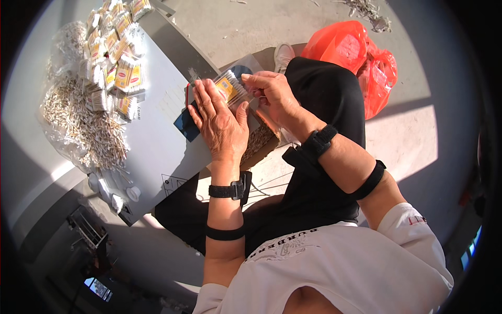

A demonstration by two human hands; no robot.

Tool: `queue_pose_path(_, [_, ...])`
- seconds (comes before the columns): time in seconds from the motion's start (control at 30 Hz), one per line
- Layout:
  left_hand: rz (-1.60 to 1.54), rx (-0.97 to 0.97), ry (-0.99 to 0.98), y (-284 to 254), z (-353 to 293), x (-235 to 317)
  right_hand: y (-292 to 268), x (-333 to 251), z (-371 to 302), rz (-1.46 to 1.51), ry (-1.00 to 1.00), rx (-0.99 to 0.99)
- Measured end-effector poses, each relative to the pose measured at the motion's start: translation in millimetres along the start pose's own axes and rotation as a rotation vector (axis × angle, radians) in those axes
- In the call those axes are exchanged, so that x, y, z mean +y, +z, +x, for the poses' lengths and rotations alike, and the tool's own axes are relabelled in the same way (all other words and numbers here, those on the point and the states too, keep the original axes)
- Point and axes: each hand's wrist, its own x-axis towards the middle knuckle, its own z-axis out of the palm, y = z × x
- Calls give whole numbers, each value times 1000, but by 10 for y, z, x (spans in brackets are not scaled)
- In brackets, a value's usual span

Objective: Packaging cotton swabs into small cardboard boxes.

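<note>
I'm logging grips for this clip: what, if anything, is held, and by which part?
The left hand lies open against the left side of the swab pack; the right hand is curled at its right end, but whether it pinches anything is unclear.

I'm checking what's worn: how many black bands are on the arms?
4: left wrist band, left forearm band, right wrist band and right elbow band. More could be hidden under the sleeves.

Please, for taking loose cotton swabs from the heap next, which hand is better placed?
Probably the left hand: it is nearer the heap of loose swabs, at the left side of the swab pack. The right hand is farther away, at the pack's right end.
</note>
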Motion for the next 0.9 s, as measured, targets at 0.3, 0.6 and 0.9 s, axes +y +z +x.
queue_pose_path(0.3, [-16,51,-92,-8,-107,-141,107,-36,165,-76,-59,-58])
queue_pose_path(0.6, [87,-25,-145,-20,-120,-107,217,108,192,-1,-129,-20])
queue_pose_path(0.9, [112,-49,-127,-25,-112,-94,187,139,217,-140,-208,28])
